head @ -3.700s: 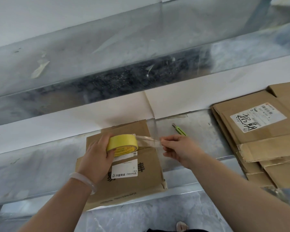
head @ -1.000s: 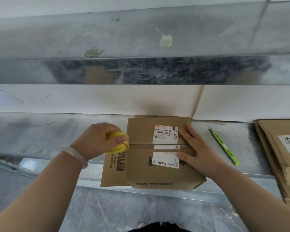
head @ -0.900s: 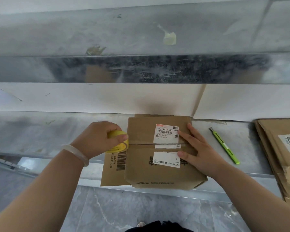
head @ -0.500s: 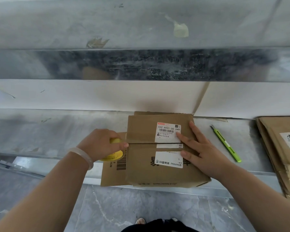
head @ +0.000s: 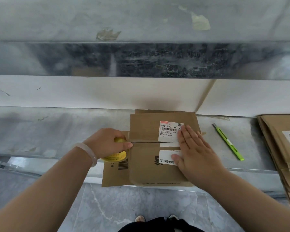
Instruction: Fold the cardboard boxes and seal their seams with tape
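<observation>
Taping the centre seam of a folded box on the counter (head: 57,131)

The left hand (head: 107,144) is gripping the yellow tape roll (head: 115,158) at the box's left edge, thumb pressing the seam (head: 146,142); the right hand (head: 194,153) is lying spread flat on the cardboard box (head: 151,171), pinning its flaps. Light, springy cardboard probably needs holding by the flaps.
</observation>
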`<state>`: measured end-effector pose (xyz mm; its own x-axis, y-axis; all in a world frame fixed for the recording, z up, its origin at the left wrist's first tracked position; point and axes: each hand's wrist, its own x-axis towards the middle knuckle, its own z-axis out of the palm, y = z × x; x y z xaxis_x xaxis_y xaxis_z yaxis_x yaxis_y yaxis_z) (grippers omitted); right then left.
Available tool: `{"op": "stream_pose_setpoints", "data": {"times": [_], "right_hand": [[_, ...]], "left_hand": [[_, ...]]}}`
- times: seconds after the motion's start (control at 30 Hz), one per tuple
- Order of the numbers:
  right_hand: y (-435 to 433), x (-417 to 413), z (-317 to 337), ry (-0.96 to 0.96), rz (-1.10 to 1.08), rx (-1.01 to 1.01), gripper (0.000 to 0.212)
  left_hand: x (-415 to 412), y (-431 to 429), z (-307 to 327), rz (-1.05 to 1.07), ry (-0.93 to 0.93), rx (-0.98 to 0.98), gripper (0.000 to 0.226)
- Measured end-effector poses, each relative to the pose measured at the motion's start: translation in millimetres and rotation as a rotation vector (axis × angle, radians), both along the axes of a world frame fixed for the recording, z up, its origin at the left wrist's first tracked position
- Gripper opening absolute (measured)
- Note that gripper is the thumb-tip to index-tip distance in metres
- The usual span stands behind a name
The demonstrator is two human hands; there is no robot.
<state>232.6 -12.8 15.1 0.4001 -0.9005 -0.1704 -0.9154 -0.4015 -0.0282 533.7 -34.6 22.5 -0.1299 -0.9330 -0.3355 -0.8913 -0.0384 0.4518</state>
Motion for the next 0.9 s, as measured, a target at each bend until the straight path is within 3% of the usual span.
{"op": "stream_pose_setpoints", "data": {"times": [0.1,0.43,0.6,0.73,0.8,0.9], "right_hand": [[5.0,9.3,-3.5,-0.040,-0.048,0.005,0.085],[12.8,37.0,-9.0,-0.117,0.090,0.022,0.086],[14.0,38.0,-8.5,-0.089,0.088,0.009,0.088],[14.9,37.9,-8.0,-0.096,0.076,-0.009,0.090],[16.1,38.6,-8.6,-0.080,0.072,-0.017,0.090],[16.9,38.5,-9.5,-0.053,0.064,-0.023,0.090]], "left_hand": [[1.7,-3.5,-1.3,0.001,0.012,0.010,0.022],[2.9,-3.9,-4.5,-0.008,0.138,0.032,0.006],[9.1,8.0,-14.1,0.062,0.281,-0.026,0.023],[25.4,22.8,-16.7,0.088,0.506,-0.078,0.026],[30.9,22.7,-15.8,0.033,0.444,-0.139,0.030],[33.6,13.9,-15.6,-0.123,0.201,-0.235,0.046]]}}
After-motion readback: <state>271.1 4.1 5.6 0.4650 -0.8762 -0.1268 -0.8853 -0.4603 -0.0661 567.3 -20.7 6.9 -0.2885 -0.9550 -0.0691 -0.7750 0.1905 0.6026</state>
